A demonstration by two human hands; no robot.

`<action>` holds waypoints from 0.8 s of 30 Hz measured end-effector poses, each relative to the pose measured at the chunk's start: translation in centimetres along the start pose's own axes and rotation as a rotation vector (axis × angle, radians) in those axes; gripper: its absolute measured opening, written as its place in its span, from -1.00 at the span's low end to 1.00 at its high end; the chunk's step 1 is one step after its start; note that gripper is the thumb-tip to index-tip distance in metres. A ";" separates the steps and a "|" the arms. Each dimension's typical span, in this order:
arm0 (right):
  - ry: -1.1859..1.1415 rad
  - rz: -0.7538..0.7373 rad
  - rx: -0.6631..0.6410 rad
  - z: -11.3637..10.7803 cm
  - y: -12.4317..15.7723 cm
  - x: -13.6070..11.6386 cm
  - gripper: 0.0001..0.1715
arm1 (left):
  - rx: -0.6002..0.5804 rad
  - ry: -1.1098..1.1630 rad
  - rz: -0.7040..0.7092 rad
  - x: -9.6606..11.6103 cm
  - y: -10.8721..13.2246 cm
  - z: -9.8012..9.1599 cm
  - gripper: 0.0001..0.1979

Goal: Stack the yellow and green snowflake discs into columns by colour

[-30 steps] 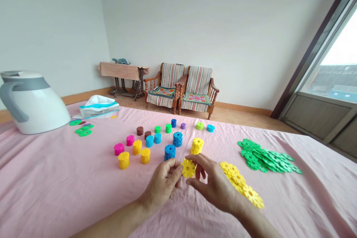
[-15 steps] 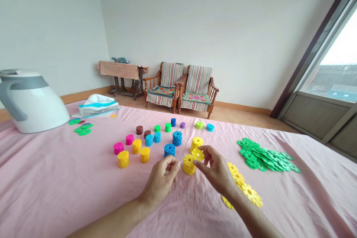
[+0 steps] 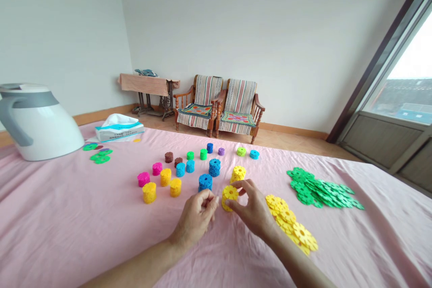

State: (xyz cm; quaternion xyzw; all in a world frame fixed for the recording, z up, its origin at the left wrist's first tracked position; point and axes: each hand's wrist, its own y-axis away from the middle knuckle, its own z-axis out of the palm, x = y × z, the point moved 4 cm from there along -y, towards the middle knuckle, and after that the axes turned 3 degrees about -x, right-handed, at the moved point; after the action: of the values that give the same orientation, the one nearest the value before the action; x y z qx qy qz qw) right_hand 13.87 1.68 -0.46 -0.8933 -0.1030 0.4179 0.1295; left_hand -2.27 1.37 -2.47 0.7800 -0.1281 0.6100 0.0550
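My right hand pinches a yellow snowflake disc by its edge, over the top of the near yellow stack. Whether that disc rests fully on the stack, I cannot tell. Left of the stack, my left hand is closed, thumb against its curled fingers; anything inside is hidden. Just behind it stands a blue stack, partly covered by the fingers. A second yellow stack rises behind my right fingertips. Loose yellow discs lie in a pile right of my right wrist, partly hidden by the forearm.
Green discs are heaped at the right. Short stacks in several colours, such as orange-yellow and magenta, stand to the left. A tissue box and a white kettle occupy the far left of the pink cloth.
My right hand has moved left and slightly down, bringing the yellow disc from beside the near stack to over its top. More of the loose yellow pile shows. My left hand stays put.
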 end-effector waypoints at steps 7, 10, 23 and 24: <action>-0.006 -0.003 -0.008 0.2 -0.1 0.2 -0.74 | -0.011 0.005 0.002 0.2 0.0 0.1 -0.70; -0.004 -0.004 -0.012 0.3 -0.1 0.3 -0.74 | -0.014 0.007 0.007 0.2 0.0 0.1 -0.70; 0.077 -0.034 0.080 -3.4 -0.9 1.4 -0.74 | -0.013 0.019 -0.021 0.1 0.1 0.0 -0.67; 0.121 -0.016 0.089 -4.3 -1.1 2.2 -0.76 | -0.013 0.019 -0.017 0.1 0.1 0.0 -0.67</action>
State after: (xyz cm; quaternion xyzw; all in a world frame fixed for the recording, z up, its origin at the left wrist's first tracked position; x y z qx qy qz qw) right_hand 18.45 2.70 0.97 -0.9093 -0.0836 0.3665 0.1784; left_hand -2.25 1.26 -2.36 0.7748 -0.1251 0.6161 0.0666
